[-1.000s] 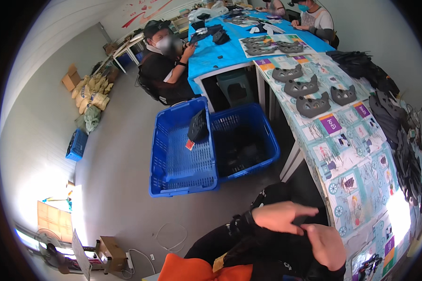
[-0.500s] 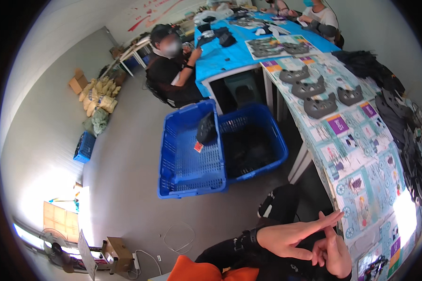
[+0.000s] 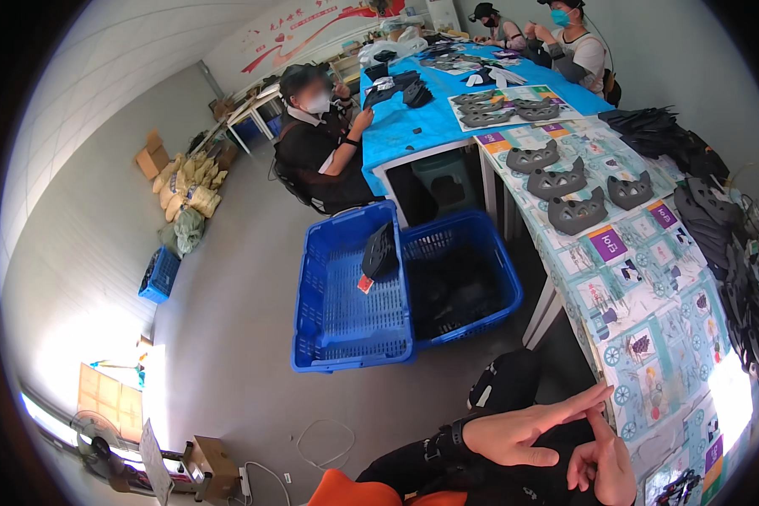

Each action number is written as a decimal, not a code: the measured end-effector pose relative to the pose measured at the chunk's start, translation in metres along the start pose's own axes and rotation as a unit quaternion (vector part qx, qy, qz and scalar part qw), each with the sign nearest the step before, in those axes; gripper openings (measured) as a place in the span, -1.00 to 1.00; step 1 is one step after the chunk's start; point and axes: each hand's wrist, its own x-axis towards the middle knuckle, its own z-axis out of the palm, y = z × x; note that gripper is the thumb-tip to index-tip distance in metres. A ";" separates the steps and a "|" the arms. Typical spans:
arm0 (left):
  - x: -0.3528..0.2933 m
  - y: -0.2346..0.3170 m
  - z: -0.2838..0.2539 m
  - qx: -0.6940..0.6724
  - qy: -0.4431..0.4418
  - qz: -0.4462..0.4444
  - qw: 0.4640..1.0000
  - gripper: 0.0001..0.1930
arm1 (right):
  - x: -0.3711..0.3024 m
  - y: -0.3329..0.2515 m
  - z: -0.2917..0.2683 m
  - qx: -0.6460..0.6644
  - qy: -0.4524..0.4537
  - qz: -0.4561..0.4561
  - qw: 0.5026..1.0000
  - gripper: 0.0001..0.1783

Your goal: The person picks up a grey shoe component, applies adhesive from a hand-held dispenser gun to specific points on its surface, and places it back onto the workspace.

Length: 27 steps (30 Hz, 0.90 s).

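Observation:
Over my lap, at the near edge of the table, my left hand (image 3: 510, 434) is stretched out flat with the thumb apart. My right hand (image 3: 611, 476) is raised beside it, its index finger extended against the left fingertips and the other fingers loosely bent. Nothing shows in either hand. Closest to them is the table (image 3: 645, 325), covered with a patterned sheet. Farther up it lie several dark grey, mask-shaped pieces (image 3: 578, 212) with pointed tips and cut-outs.
Blue crates stand on the floor: a left one (image 3: 346, 364) holding a black item (image 3: 382, 251) with a red tag, and a right one (image 3: 516, 295) with dark contents. Black pieces (image 3: 738, 312) line the table's right side. A co-worker (image 3: 320, 152) sits at the blue-covered table (image 3: 396, 131); others sit beyond.
The view has tipped up slightly, so the scene sits lower. My hands keep nearly the same pose, with the right fingers slightly more spread. The seated co-worker's head has come up.

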 end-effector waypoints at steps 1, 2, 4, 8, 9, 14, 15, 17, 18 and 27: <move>0.000 0.000 -0.001 0.001 -0.001 0.000 1.000 0.15 | 0.003 -0.001 0.002 0.004 0.008 0.006 1.000 0.00; 0.001 -0.002 -0.002 0.037 -0.010 0.001 0.999 0.14 | 0.004 -0.002 0.005 0.008 0.016 0.011 1.000 -0.04; 0.000 0.003 -0.010 0.141 -0.002 -0.012 0.990 0.10 | 0.003 -0.004 0.007 -0.001 0.043 -0.011 0.999 -0.08; -0.013 0.049 -0.060 0.512 0.129 -0.092 0.845 -0.15 | -0.016 0.017 -0.009 -0.004 0.169 -0.027 0.985 -0.32; -0.019 0.066 -0.069 0.545 0.192 -0.129 0.806 -0.23 | -0.024 0.028 -0.016 -0.001 0.216 -0.024 0.976 -0.41; -0.054 0.183 -0.087 0.669 0.306 -0.124 0.666 -0.45 | -0.066 0.089 -0.040 0.053 0.385 -0.030 0.921 -0.57; -0.052 0.210 -0.077 0.711 0.317 -0.093 0.621 -0.47 | -0.073 0.095 -0.043 0.043 0.419 -0.037 0.906 -0.60; -0.045 0.246 -0.066 0.754 0.318 -0.078 0.570 -0.48 | -0.085 0.106 -0.046 0.033 0.458 -0.043 0.887 -0.63; -0.038 0.258 -0.062 0.768 0.310 -0.054 0.558 -0.49 | -0.088 0.110 -0.047 0.005 0.490 -0.041 0.871 -0.64; 0.000 0.084 -0.118 0.604 0.184 -0.208 0.747 -0.54 | -0.089 0.134 -0.032 -0.372 0.630 -0.021 0.682 -0.83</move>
